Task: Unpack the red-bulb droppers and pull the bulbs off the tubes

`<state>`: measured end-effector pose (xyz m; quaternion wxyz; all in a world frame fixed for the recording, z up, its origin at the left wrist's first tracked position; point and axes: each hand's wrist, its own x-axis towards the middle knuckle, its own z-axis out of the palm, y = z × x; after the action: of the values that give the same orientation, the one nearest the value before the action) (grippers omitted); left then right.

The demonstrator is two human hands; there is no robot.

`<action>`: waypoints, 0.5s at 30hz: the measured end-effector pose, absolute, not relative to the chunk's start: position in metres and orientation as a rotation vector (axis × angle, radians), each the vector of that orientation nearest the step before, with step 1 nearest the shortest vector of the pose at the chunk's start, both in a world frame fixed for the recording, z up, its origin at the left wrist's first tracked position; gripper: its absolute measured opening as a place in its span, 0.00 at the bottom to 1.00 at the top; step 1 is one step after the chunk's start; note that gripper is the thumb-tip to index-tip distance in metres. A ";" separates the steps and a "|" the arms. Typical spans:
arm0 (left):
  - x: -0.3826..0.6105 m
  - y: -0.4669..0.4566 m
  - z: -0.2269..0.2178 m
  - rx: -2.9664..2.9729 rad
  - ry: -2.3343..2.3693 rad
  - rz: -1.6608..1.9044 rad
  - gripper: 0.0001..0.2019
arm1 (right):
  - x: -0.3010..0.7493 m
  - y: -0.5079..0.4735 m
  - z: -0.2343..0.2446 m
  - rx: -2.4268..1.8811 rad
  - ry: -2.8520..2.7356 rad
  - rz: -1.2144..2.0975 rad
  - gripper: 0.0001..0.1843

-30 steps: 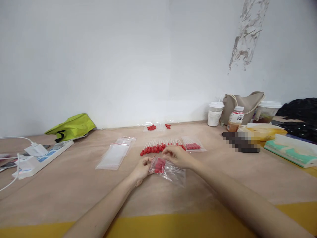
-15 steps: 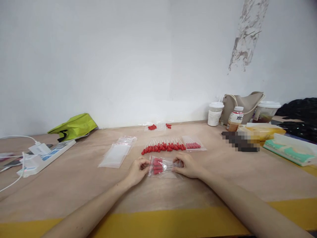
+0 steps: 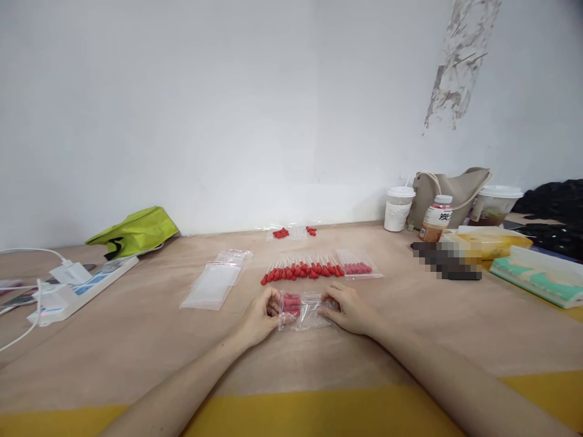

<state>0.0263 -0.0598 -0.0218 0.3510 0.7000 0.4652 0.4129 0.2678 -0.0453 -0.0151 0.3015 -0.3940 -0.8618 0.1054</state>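
Between my hands is a clear zip bag (image 3: 310, 317) with several red-tipped sticks inside, their red ends (image 3: 291, 303) toward the left. My left hand (image 3: 263, 315) is closed on the bag's left end, fingers curled at its edge. The fingers of my right hand (image 3: 346, 308) pinch the bag's right end. Just beyond lies a row of loose red-tipped sticks (image 3: 303, 270), red ends toward me. A filled bag of the same sticks (image 3: 359, 265) lies to the right of that row. On the left rest several flat clear zip bags (image 3: 209, 285), overlapping one another.
Near the wall lie more bagged red pieces (image 3: 281, 233). A power strip (image 3: 91, 288) with white chargers and a lime-green bag (image 3: 136, 232) are at left. To the right stand a white cup (image 3: 399, 209), a bottle (image 3: 436, 220), a grey bag (image 3: 455, 182) and a tissue pack (image 3: 537, 273).
The bag's left end has turned in my left hand; its red zip edge no longer shows there. My left hand has shifted slightly right. The rest of the table is unchanged.
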 end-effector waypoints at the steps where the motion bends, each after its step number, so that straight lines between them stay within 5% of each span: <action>1: 0.027 -0.060 -0.021 1.817 1.202 1.076 0.18 | 0.268 -0.045 -0.015 -1.044 -2.287 0.284 0.08; 15: 0.030 -0.068 -0.011 1.938 1.161 1.053 0.11 | 0.268 -0.044 -0.016 -1.029 -2.276 0.275 0.07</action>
<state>0.0301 -0.0678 -0.0114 0.3191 0.7369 0.4414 0.4004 0.2681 -0.0438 -0.0161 0.3091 -0.3895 -0.8614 0.1040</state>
